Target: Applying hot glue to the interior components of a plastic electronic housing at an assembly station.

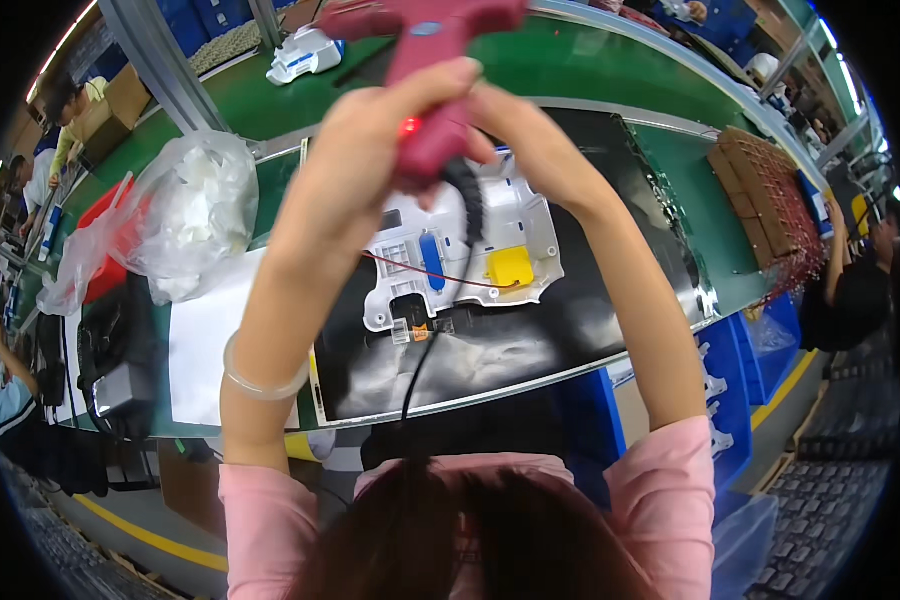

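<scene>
Both hands are raised over the far part of the bench, around a dark red glue gun (435,55) with a black cord and a lit red lamp. My left hand (365,135) wraps its handle. My right hand (520,135) closes on the same handle from the other side, its fingers partly hidden. Below them, a white plastic housing (395,260) lies with its hollow inside facing up on a black mat (580,340). A yellow block (511,266) and a blue strip (432,262) sit in it. A thin red wire (410,266) crosses the housing to the block.
A clear bag of white parts (205,210) and a red bin (115,245) stand left, near a white sheet (205,350). Another white housing (307,55) rests on the green belt (590,65). Right: a cardboard box with red wires (765,200) and blue bins (735,400).
</scene>
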Available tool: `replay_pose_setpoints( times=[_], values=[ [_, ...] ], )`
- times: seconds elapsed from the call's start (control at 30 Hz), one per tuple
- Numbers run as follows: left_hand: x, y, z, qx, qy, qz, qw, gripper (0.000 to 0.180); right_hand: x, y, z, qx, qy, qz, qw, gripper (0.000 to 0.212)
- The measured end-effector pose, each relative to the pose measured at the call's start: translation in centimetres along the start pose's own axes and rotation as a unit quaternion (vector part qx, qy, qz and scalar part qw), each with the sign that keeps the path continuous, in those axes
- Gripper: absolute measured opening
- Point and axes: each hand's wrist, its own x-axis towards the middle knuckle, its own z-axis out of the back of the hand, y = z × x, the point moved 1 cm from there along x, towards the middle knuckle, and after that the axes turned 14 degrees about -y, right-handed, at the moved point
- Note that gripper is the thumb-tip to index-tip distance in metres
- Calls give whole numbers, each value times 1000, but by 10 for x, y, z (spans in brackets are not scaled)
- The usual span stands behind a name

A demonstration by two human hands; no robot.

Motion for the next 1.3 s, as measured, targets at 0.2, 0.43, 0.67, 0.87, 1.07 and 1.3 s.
replay_pose_setpoints(
  times=[0.2, 0.43, 0.67, 0.87, 1.07, 1.3],
  values=[
    [5, -20, 33, -20, -162, -94, 982, 32, -26, -9, 11, -481, 30, 156, 862, 36],
    [-2, -26, 29, -45, -119, -124, 984, 36, -90, -15, 57, -353, 97, -276, 889, 25],
    [-7, -19, 17, 1, -165, -106, 981, 33, -276, 35, 135, -344, -191, -374, 840, 29],
    [6, 9, -1, 79, -110, -34, 990, 37, -445, 30, 137, -274, -375, -542, 700, 22],
    [3, 28, -14, 100, -106, 7, 989, 39, -498, -49, 123, -324, -337, -615, 635, 24],
    [-3, 38, -31, 118, -116, -20, 986, 38, -493, -110, 98, -484, -339, -589, 552, 26]
  ],
)
